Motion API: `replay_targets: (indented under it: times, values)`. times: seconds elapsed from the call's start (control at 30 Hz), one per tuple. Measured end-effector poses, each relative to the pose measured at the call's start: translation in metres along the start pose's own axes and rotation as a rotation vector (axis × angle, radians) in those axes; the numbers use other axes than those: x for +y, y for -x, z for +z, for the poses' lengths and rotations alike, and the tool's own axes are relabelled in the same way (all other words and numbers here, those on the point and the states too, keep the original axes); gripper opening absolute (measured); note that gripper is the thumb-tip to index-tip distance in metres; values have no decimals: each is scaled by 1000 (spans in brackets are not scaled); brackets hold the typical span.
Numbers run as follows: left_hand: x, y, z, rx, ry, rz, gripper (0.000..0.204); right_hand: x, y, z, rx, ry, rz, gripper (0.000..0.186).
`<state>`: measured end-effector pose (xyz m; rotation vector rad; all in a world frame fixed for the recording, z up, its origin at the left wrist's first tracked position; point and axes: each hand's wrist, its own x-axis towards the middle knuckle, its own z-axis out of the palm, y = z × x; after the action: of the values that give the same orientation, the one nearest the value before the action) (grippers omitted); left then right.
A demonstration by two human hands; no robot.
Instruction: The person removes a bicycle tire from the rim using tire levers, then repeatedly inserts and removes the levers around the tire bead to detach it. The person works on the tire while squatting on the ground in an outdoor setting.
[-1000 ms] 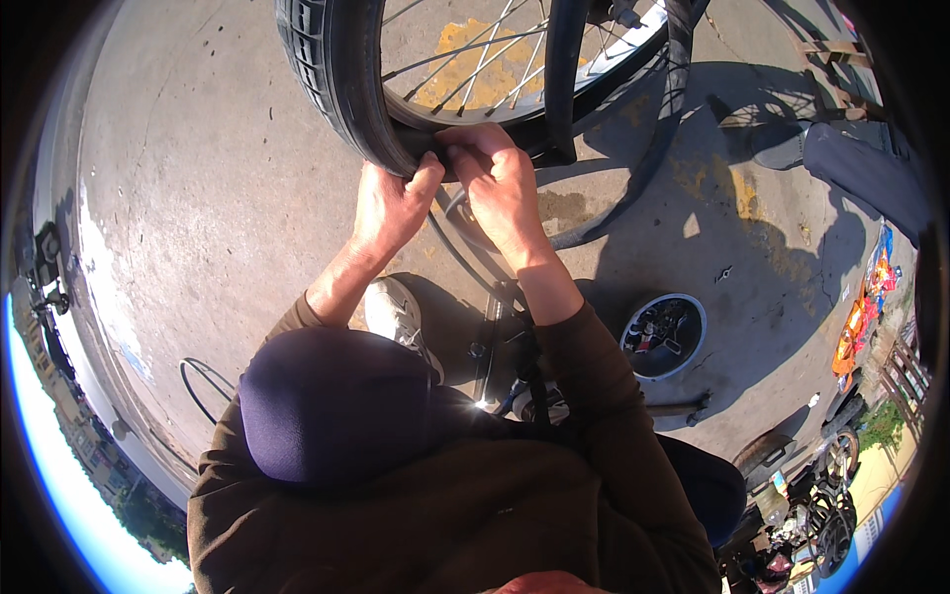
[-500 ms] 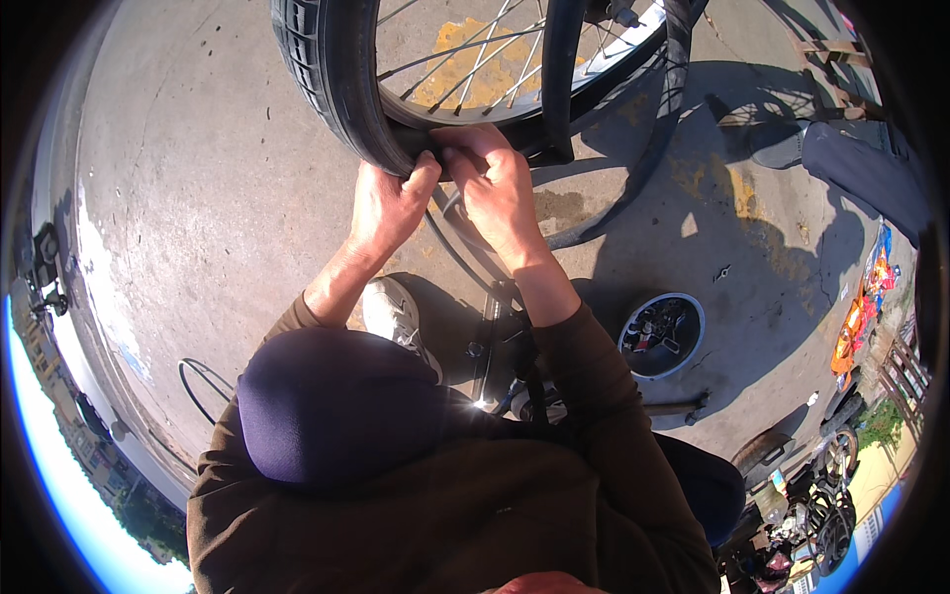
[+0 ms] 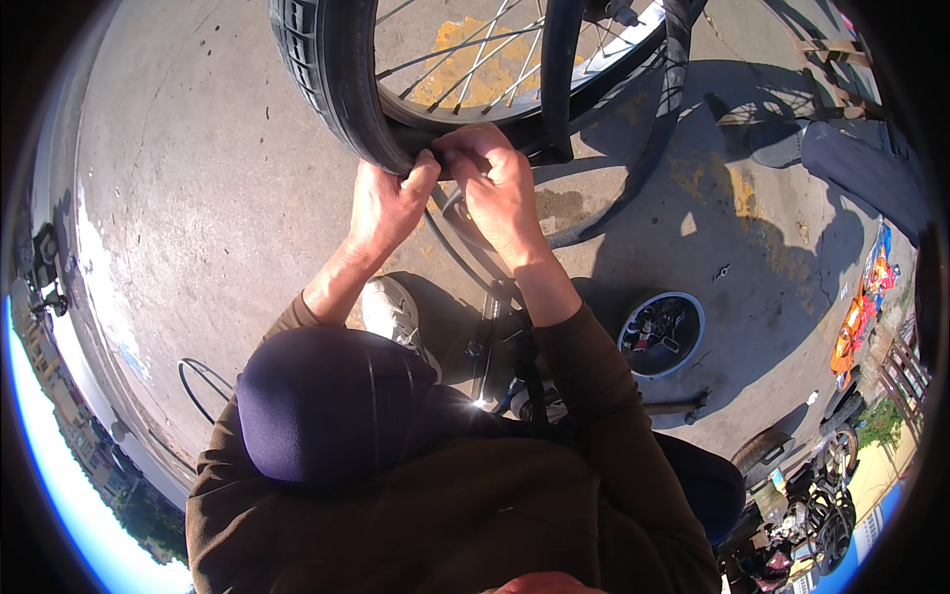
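A spoked bicycle wheel [image 3: 462, 107] stands at the top, with a black treaded tire [image 3: 327, 89] around its left side. At the tire's lower edge, my left hand [image 3: 391, 206] is closed, its thumb and fingers gripping the rubber. Close beside it on the right, my right hand [image 3: 495, 193] pinches at the same edge, where the tire meets the rim. What lies between the fingertips is mostly hidden. A slack black rubber loop [image 3: 645, 168], which looks like an inner tube, hangs to the right of the wheel and curves below my right hand.
A round white-rimmed tub [image 3: 701, 332] of small metal parts stands right of my right forearm. My pale shoe [image 3: 391, 312] is below the wheel. Another person's leg [image 3: 859, 178] reaches in at the right. Orange bags [image 3: 849, 337] and a wooden slatted piece [image 3: 902, 371] lie farther right.
The fingers of my right hand have shifted very slightly at the tire's edge. My left hand and the wheel look the same as before.
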<state>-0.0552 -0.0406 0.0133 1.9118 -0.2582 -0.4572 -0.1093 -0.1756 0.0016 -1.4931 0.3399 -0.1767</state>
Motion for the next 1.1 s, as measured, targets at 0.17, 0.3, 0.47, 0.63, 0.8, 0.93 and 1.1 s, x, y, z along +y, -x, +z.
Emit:
replay_targets:
  times: [0.17, 0.3, 0.47, 0.63, 0.8, 0.93, 1.1]
  values:
    - [3, 0, 4, 63, 18, 50, 16, 2, -3, -3, -23, -14, 88, 17]
    - [0, -1, 5, 89, 19, 63, 16, 5, -9, -4, -65, 36, 58, 19]
    - [1, -1, 4, 87, -11, 70, 15, 5, -9, -4, -83, -26, 86, 19]
    - [-3, -2, 5, 97, 40, 59, 16, -1, -5, -5, -104, 120, -69, 33]
    - [5, -1, 2, 70, -14, 4, 21, -9, 6, 4, -96, 434, -394, 58]
    - [10, -2, -10, 15, -138, -47, 35, -10, 7, 17, 13, 399, -326, 57]
    - [15, 3, -37, -31, -178, 79, 63, -36, 1, 32, 1, 111, -88, 39]
